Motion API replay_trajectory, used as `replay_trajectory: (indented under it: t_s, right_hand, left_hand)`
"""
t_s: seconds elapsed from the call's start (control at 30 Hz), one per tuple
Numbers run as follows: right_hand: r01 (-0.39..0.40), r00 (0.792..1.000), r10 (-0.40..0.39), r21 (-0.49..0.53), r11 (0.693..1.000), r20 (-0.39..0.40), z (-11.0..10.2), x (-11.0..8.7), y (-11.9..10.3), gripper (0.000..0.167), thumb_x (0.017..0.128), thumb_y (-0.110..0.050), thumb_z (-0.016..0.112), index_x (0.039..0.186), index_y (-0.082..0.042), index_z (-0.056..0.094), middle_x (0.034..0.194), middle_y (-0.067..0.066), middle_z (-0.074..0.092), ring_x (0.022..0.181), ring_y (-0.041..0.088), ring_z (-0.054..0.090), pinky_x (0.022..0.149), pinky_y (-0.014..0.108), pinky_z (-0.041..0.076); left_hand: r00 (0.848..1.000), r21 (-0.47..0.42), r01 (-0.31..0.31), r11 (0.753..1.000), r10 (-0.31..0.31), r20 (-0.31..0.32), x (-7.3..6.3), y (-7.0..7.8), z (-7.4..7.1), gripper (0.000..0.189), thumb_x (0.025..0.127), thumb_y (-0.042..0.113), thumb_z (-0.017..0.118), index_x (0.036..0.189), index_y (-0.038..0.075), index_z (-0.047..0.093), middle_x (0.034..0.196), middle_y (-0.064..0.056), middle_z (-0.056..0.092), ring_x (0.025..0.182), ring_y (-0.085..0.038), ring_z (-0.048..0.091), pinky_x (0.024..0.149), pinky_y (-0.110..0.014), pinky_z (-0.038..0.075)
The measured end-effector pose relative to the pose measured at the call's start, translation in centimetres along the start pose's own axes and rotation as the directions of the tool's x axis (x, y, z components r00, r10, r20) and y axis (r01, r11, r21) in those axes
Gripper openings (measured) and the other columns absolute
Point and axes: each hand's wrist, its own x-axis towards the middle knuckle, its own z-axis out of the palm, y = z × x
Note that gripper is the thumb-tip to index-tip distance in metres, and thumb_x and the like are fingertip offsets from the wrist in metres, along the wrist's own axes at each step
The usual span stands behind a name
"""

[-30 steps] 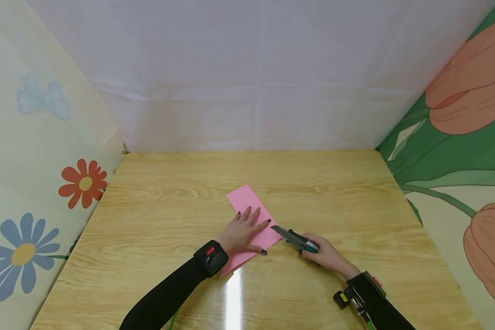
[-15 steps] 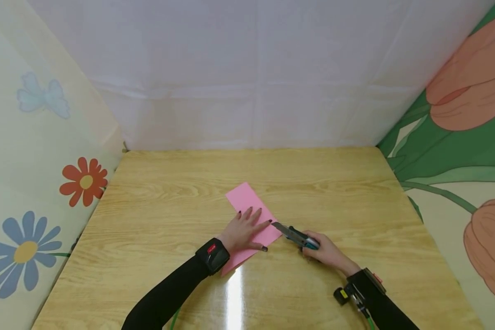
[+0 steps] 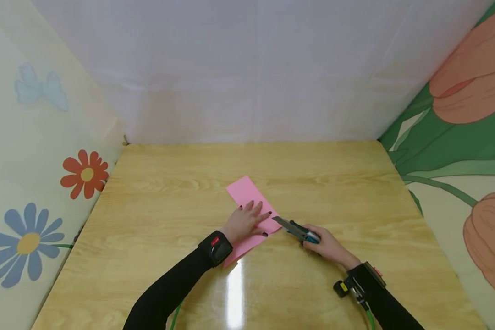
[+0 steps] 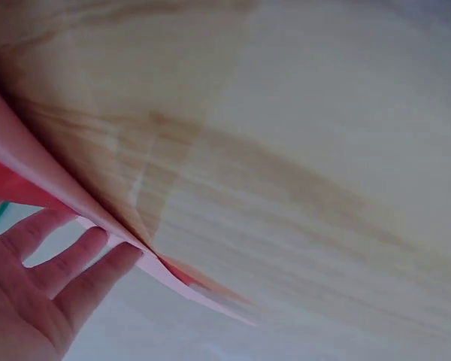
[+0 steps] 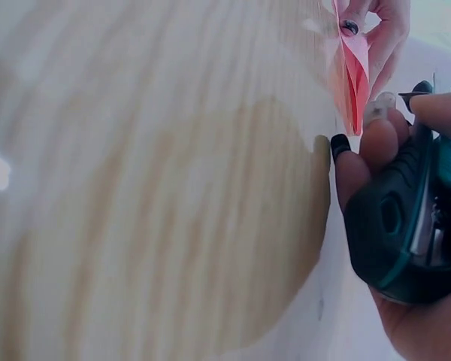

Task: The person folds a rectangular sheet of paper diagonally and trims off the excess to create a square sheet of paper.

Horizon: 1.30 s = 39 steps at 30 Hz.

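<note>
A folded sheet of pink paper (image 3: 245, 189) lies slantwise on the wooden table. My left hand (image 3: 244, 223) rests on it with fingers spread, pressing it down. Seen from the left wrist, the fingers of that hand (image 4: 56, 274) lie against the pink sheet (image 4: 41, 169), whose layers gape a little along one side. My right hand (image 3: 327, 245) grips a utility knife (image 3: 299, 230) with its blade out. The blade tip is over the paper's right edge, close to the left fingertips; whether it touches is unclear. The knife's dark green handle (image 5: 387, 226) fills the right wrist view's right side.
The wooden table (image 3: 169, 183) has a bright light reflection (image 3: 234, 293) near its front. A white cloth (image 3: 251, 68) hangs behind it. Printed flower panels stand at the left and right sides. Green cables (image 3: 175, 316) run from the wrist cameras.
The head view has tilted slightly, so the table sits higher in it. Both hands, the paper and the utility knife hold nearly the same positions.
</note>
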Motion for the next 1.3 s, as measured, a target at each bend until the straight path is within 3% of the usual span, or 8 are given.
replay_trajectory:
  t_s: [0.17,0.33,0.5,0.67,0.87,1.03,1.17,1.3]
  right_hand:
    - [0.128,0.990,-0.135,-0.160,0.979,-0.038,-0.7,-0.2,0.0,0.035,0.081,-0.004,0.068,0.115,0.001,0.062,0.100,0.013,0.065,0.085,0.013,0.057,0.073,0.027,0.049]
    - [0.244,0.966,-0.258,-0.453,0.858,0.032,-0.5,-0.7,-0.2,0.035,0.079,-0.010,0.072,0.113,-0.006,0.065,0.097,0.003,0.064,0.087,0.014,0.058,0.075,0.033,0.050]
    - [0.164,0.979,-0.205,-0.618,0.769,0.004,-0.2,-0.7,-0.8,0.035,0.081,-0.017,0.073,0.113,-0.007,0.064,0.087,-0.003,0.052,0.075,0.010,0.049,0.063,0.028,0.044]
    - [0.031,0.988,-0.124,-0.658,0.753,-0.095,0.4,-0.6,-1.1,0.036,0.080,-0.019,0.074,0.113,-0.008,0.063,0.084,-0.003,0.049,0.069,0.008,0.045,0.059,0.024,0.041]
    - [-0.052,0.987,-0.068,-0.678,0.733,-0.149,0.8,-0.5,-1.1,0.039,0.079,-0.023,0.076,0.111,-0.006,0.061,0.085,0.000,0.050,0.068,0.008,0.044,0.057,0.025,0.041]
    - [-0.065,0.988,-0.040,-0.642,0.764,-0.149,0.9,-0.3,-1.0,0.040,0.078,-0.024,0.075,0.110,-0.006,0.058,0.091,0.003,0.054,0.071,0.010,0.049,0.059,0.028,0.045]
    - [-0.057,0.986,-0.050,-0.612,0.789,-0.157,1.1,-0.1,-1.3,0.035,0.076,-0.022,0.076,0.102,-0.006,0.058,0.086,0.001,0.054,0.068,0.009,0.049,0.056,0.026,0.044]
    - [-0.062,0.986,-0.056,-0.651,0.757,-0.158,1.7,-0.3,-1.3,0.032,0.074,-0.026,0.078,0.094,-0.010,0.058,0.078,-0.007,0.052,0.063,0.005,0.045,0.051,0.022,0.038]
  left_hand:
    - [0.999,-0.032,0.031,0.999,-0.032,-0.024,0.7,-0.4,-0.6,0.050,0.089,0.047,0.055,0.129,0.017,0.059,0.134,-0.012,0.053,0.118,-0.033,0.051,0.069,-0.042,0.056]
    - [0.995,-0.124,0.091,0.988,-0.086,0.048,0.8,-0.6,-1.0,0.043,0.092,0.042,0.053,0.127,0.017,0.061,0.134,-0.008,0.054,0.121,-0.031,0.050,0.071,-0.040,0.055]
    - [0.993,-0.096,0.085,0.992,-0.077,0.088,0.9,-1.0,-1.1,0.040,0.094,0.040,0.050,0.127,0.020,0.061,0.135,-0.005,0.054,0.122,-0.026,0.051,0.056,-0.030,0.052]
    - [0.993,-0.102,0.086,0.991,-0.077,0.084,0.7,-0.9,-0.8,0.044,0.092,0.045,0.052,0.127,0.021,0.061,0.135,-0.004,0.053,0.121,-0.027,0.051,0.058,-0.033,0.054]
    - [0.984,-0.066,0.100,0.993,-0.089,0.152,0.2,0.1,-0.8,0.059,0.090,0.055,0.049,0.138,0.020,0.050,0.144,-0.012,0.042,0.131,-0.034,0.038,0.095,-0.046,0.045]
    - [0.988,0.030,0.144,0.989,-0.146,0.050,-0.1,2.1,-0.7,0.055,0.090,0.049,0.055,0.136,0.018,0.051,0.133,-0.021,0.046,0.120,-0.037,0.046,0.093,-0.049,0.044]
    - [0.970,-0.003,0.229,0.973,-0.228,0.082,-0.2,3.9,-1.4,0.046,0.093,0.038,0.055,0.135,0.019,0.052,0.133,-0.022,0.047,0.118,-0.038,0.047,0.090,-0.049,0.047]
    - [0.934,-0.028,0.322,0.946,-0.313,0.172,-0.4,5.5,-1.8,0.043,0.095,0.029,0.051,0.137,0.019,0.049,0.138,-0.022,0.043,0.124,-0.043,0.042,0.095,-0.055,0.042]
